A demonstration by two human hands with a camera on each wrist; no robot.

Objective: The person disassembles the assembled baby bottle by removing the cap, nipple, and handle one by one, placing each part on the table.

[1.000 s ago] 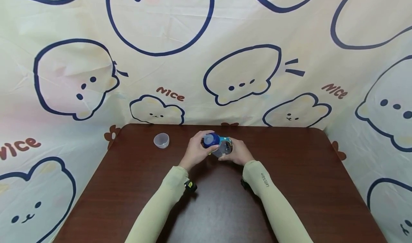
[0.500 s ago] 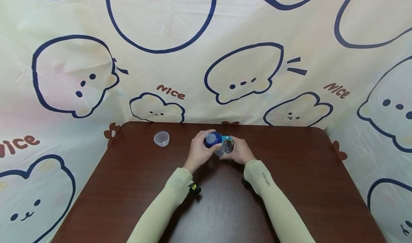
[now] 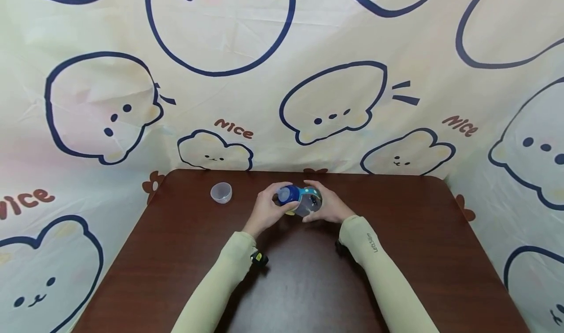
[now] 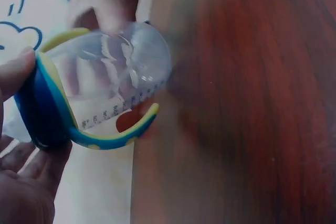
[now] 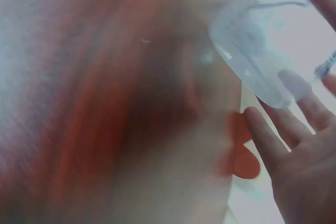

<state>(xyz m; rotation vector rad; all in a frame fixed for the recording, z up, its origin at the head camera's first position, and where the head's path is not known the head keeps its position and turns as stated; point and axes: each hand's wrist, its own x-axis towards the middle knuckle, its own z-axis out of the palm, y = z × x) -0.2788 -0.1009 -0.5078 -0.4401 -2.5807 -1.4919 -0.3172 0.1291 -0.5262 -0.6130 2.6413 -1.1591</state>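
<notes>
Head view: both hands meet over the far middle of the brown table (image 3: pixel 185 254), holding a clear baby bottle (image 3: pixel 307 203) tipped on its side, off the surface. Left hand (image 3: pixel 267 210) has fingers and thumb wrapped round the dark blue collar (image 3: pixel 289 195) at the bottle's left end. Right hand (image 3: pixel 331 206) cups the clear body from the right, fingers curled over it.

Left wrist view: thumb and fingers (image 4: pixel 21 174) clamp the blue collar (image 4: pixel 38 111); a blue-yellow handle (image 4: pixel 113 137) loops under the transparent body (image 4: pixel 113 69), printed scale visible along it, rounded base pointing away from the palm.

Right wrist view: blurred. Right-hand fingers (image 5: pixel 273 142) spread beside and under the bottle's clear base (image 5: pixel 268 51); exact contact is hard to read here, the grip only reads clearly from the head view.

Small clear cap (image 3: pixel 221 192) sits alone on the table, left of the hands, well apart. Cartoon-print cloth (image 3: pixel 335 98) hangs behind and around the table.
</notes>
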